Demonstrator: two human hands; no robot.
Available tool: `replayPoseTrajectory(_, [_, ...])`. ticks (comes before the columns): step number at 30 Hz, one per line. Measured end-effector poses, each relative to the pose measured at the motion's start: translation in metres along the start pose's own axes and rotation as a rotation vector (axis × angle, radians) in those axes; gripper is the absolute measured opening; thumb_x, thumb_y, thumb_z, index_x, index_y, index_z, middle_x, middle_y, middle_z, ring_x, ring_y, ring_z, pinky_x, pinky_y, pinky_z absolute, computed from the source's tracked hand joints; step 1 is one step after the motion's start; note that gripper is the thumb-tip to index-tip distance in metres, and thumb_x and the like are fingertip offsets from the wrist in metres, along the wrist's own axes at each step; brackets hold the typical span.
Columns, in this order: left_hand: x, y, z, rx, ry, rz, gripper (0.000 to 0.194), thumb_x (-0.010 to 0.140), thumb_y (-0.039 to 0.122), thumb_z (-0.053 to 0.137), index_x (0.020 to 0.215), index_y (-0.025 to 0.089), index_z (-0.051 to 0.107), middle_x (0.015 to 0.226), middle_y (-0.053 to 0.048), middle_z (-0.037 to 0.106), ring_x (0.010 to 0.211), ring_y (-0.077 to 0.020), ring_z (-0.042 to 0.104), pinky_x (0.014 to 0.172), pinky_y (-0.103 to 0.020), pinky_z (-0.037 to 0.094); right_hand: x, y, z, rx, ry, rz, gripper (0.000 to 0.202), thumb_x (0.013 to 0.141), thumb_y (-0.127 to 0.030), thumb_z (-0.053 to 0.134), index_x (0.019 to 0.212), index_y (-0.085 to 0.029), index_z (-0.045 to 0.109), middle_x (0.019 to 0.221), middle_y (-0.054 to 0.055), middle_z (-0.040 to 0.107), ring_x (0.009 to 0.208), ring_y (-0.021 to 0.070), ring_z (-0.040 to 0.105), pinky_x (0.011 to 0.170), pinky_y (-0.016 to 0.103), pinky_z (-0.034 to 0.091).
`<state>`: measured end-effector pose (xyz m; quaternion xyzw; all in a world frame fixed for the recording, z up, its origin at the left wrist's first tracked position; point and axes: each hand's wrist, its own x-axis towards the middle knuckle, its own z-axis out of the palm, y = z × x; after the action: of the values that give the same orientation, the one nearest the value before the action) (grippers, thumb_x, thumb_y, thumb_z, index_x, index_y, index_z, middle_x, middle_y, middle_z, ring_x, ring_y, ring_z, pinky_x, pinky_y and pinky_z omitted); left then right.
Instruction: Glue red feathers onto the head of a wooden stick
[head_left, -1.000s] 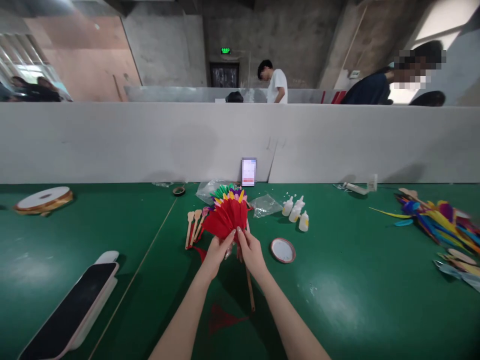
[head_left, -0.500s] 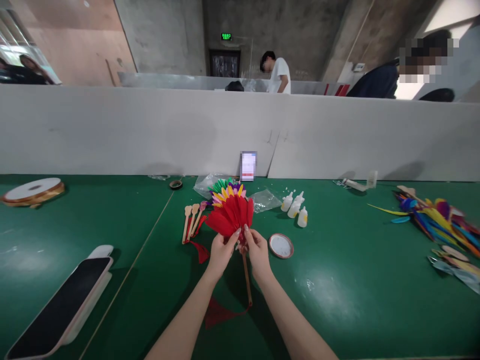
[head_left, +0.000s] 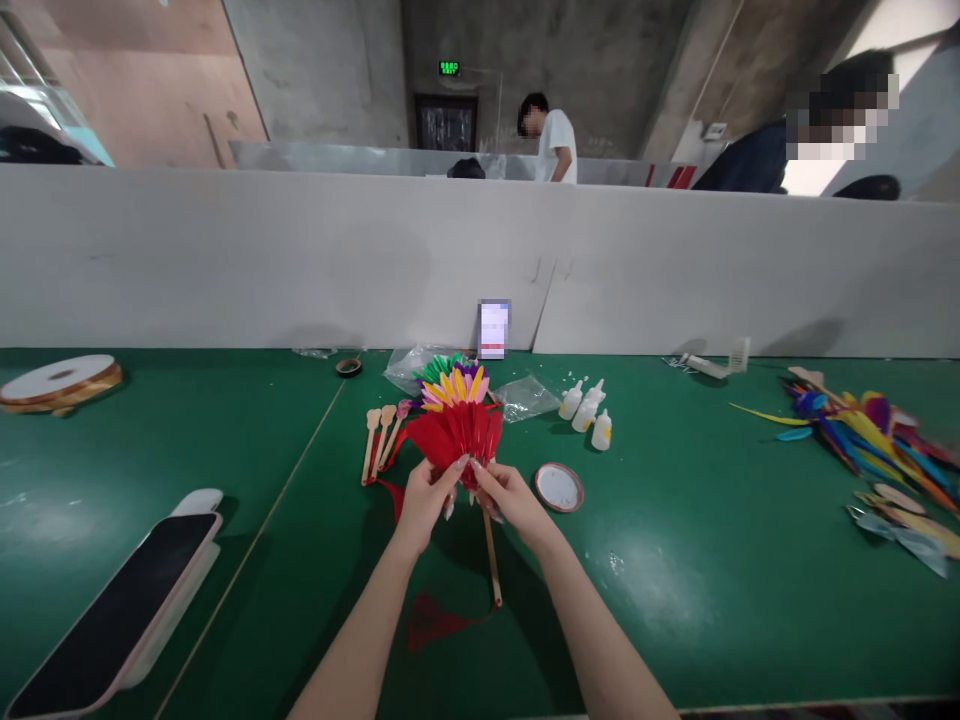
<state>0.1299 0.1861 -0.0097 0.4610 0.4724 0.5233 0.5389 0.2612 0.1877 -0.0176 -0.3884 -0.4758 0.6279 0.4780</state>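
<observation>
A fan of red feathers (head_left: 450, 432) spreads upward at the middle of the green table. My left hand (head_left: 429, 500) pinches its lower left part, the thumb near the centre of the feathers. From the other side my right hand (head_left: 511, 497) grips it too, both thumbs close together. A wooden handle (head_left: 491, 562) runs down below the hands, with a dark red tassel (head_left: 439, 620) at its lower end. Behind the red feathers lie yellow, pink, purple and green feathers (head_left: 454, 384). How the feathers meet the handle is hidden by my fingers.
Wooden handles (head_left: 377, 445) with red tassels lie left of the fan. White glue bottles (head_left: 589, 410) and a round dish (head_left: 559, 487) stand on the right. Farther out are a phone (head_left: 120, 610), a tape roll (head_left: 349, 368), a round drum-like object (head_left: 60, 382) and loose feathers (head_left: 877, 430).
Both thumbs have come closer together on the feathers, and my right hand has turned with its fingers lower. The red feathers sit slightly lower. The view has shifted a little.
</observation>
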Motion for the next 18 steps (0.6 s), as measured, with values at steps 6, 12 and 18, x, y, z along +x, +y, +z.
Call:
replayPoseTrajectory(6, [-0.005,0.0,0.009,-0.042,-0.04,-0.099,0.04,0.073,0.056,0.057,0.07,0.017,0.05,0.041,0.009,0.038,0.032,-0.0037,0.031,0.033,-0.016,0.021,-0.001,0.006,0.01,-0.051,0.047,-0.058,0.047,0.077,-0.061,0.051,0.06,-0.017,0.05,0.035,-0.01,0.035,0.03,0.0044,0.029,0.032,0.018,0.02])
replayPoseTrajectory(12, [-0.007,0.001,0.007,-0.047,-0.069,-0.088,0.039,0.072,0.054,0.059,0.072,0.016,0.053,0.041,0.009,0.037,0.033,-0.0037,0.029,0.033,-0.016,0.019,-0.001,0.006,0.007,-0.155,0.084,-0.069,0.062,0.082,-0.067,0.031,0.048,-0.018,0.047,0.034,-0.005,0.037,0.029,0.0064,0.032,0.032,0.02,0.023])
replayPoseTrajectory(18, [-0.008,-0.003,0.011,-0.084,-0.1,-0.139,0.043,0.07,0.056,0.06,0.059,0.016,0.048,0.039,0.008,0.034,0.032,-0.0033,0.03,0.034,-0.017,0.016,0.001,0.008,0.004,-0.246,0.182,-0.172,0.05,0.078,-0.059,0.049,0.05,-0.019,0.042,0.041,-0.006,0.038,0.039,0.0068,0.031,0.039,0.021,0.025])
